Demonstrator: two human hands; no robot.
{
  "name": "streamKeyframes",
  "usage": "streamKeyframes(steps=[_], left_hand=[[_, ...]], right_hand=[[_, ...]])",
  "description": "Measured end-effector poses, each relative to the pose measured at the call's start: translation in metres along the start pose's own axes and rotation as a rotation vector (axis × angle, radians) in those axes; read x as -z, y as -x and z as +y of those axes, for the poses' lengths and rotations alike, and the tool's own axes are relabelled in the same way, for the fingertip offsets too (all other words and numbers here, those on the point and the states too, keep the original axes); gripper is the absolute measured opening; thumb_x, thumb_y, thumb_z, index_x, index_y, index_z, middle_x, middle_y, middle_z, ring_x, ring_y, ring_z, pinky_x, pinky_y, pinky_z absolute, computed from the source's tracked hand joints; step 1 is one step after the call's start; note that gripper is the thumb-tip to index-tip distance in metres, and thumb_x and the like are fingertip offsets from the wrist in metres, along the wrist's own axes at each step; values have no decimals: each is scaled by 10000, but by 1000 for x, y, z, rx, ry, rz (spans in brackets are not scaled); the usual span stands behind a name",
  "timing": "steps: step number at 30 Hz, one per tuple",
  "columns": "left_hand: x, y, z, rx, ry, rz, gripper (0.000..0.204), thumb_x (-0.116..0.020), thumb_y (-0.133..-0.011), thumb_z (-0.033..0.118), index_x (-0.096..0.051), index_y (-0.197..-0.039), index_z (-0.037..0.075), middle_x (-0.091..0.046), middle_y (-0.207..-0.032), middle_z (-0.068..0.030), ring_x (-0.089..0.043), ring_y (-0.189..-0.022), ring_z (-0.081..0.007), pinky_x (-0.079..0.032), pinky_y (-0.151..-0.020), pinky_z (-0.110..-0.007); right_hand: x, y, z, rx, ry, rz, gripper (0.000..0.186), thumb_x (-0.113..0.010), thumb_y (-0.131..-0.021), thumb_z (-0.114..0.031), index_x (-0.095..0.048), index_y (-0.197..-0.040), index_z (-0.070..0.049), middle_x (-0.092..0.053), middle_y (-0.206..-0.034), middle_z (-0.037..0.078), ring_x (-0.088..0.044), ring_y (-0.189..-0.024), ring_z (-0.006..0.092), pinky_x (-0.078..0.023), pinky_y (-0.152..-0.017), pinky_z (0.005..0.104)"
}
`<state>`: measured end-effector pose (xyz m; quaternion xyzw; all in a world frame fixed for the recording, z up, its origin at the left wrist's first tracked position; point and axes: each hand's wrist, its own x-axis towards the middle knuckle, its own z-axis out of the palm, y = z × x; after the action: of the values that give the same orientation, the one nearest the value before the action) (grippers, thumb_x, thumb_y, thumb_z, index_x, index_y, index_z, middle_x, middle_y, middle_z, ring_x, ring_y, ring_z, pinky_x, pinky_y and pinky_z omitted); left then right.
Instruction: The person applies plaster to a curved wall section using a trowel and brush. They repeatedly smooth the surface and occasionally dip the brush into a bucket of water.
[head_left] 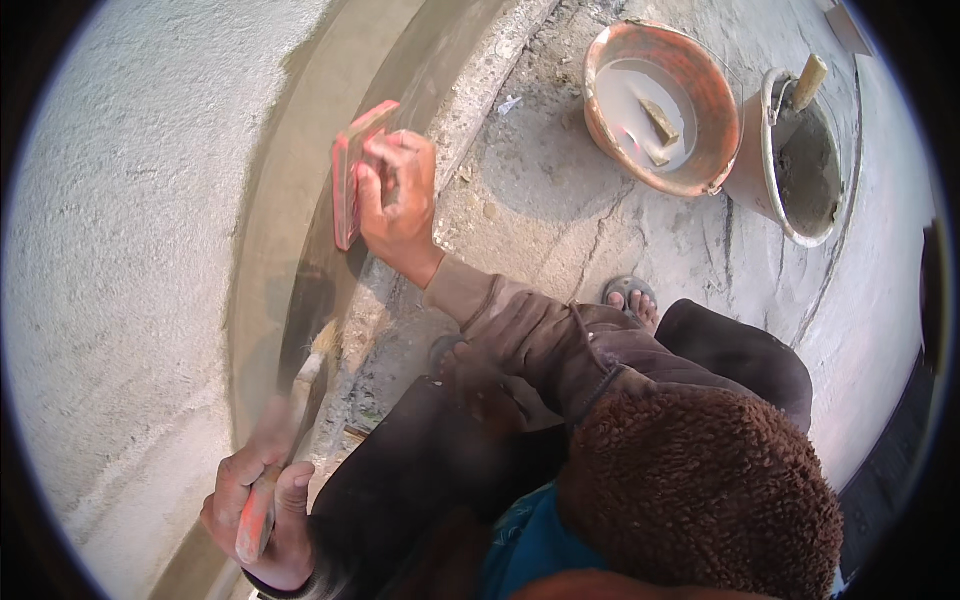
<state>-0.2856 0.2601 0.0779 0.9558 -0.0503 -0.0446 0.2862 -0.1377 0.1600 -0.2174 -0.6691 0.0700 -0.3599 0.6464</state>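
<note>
My left hand (280, 530), at the lower left, is closed around the handle of a paintbrush (306, 375). The brush's pale bristles point up and away, close to the smooth grey-brown plaster band (265, 290) along the wall's foot. Farther off, my right hand (403, 205) grips a red-edged plastering float (345, 180). Its flat face is turned left toward the same band, and my fingers cover its handle. Whether the float touches the plaster I cannot tell. A darker, wet-looking patch (310, 300) lies between float and brush.
An orange bucket (720, 110) of cloudy water with a wooden piece (658, 122) in it stands at the far right. Beside it, a second bucket (757, 175) holds grey mortar and a wooden handle (810, 82). Rough white wall (120, 230) rises left; cracked concrete (560, 220) lies right.
</note>
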Motion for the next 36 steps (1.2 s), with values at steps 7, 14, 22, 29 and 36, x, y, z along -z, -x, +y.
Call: streamKeyframes(steps=[7,14,22,29,36], left_hand=[[18,37,-29,75,40,116,242,-715,-963,125,-722,-942,-116,-670,-1005,-175,-684,-1127,-481,-578,-955,-536],[-15,-11,-59,-342,170,135,302,-802,-896,230,-688,-1031,-14,-755,-1059,-261,-738,-1069,-408,-600,-919,-433],[-89,-65,-81,-837,318,-169,246,-834,-770,37,-719,-987,32,-747,-1170,-179,-718,-1124,-396,-646,-871,-397],[-114,-73,-100,-847,574,-339,255,-881,-726,31,-760,-951,21,-771,-1096,-164,-753,-1057,-320,-658,-844,-363],[-107,-72,-119,-747,591,-371,266,-841,-784,69,-763,-1038,72,-756,-1168,-141,-734,-1104,-323,-647,-832,-372]], right_hand=[[54,-282,110,-182,-241,228,314,-660,-932,-80,-667,-1231,17,-735,-1087,124,-681,-939,183,-549,-819,305],[43,42,-5,-343,-334,-184,259,-700,-950,-31,-645,-1202,-46,-540,-1284,98,-607,-1107,151,-545,-739,250],[140,-91,-58,-520,-499,-189,336,-645,-1015,-117,-571,-1330,-26,-682,-1205,70,-672,-1014,134,-573,-861,310],[123,-255,-65,387,889,-396,265,-790,-904,-329,-819,-1105,-159,-748,-787,30,-682,-619,118,-557,-572,287],[76,-218,-56,615,960,-566,223,-784,-880,-332,-835,-1073,-232,-749,-814,56,-686,-616,163,-570,-585,307]])
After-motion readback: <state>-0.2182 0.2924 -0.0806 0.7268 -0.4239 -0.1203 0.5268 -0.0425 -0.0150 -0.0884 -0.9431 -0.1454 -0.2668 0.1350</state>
